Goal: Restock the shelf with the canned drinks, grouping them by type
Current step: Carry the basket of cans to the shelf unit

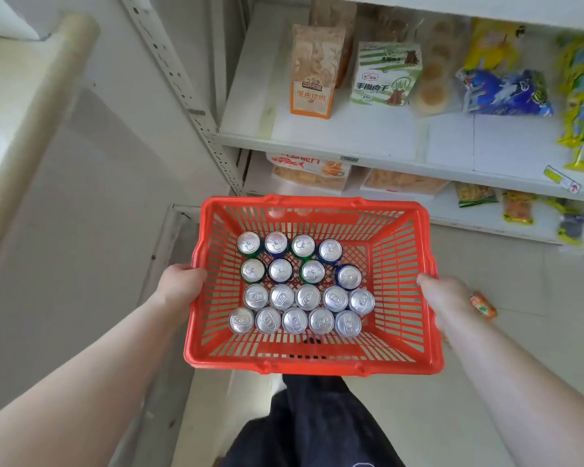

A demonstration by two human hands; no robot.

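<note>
I hold a red plastic basket (pixel 402 332) level in front of me, above the floor. My left hand (pixel 179 284) grips its left rim and my right hand (pixel 442 294) grips its right rim. Several upright canned drinks (pixel 300 284) stand in rows on the basket's bottom, seen from above by their silver tops. The back two rows show green and blue sides; the front two rows look plain silver. The white shelf (pixel 368 139) lies ahead, beyond the basket's far rim.
Snack packs stand on the shelf: an orange-brown bag (pixel 314 72), a green-white bag (pixel 386 74), blue and yellow packets (pixel 506 92) to the right. A lower shelf (pixel 486 217) holds more snacks. A small orange packet (pixel 482 305) lies on the floor. A perforated upright (pixel 196 112) stands at left.
</note>
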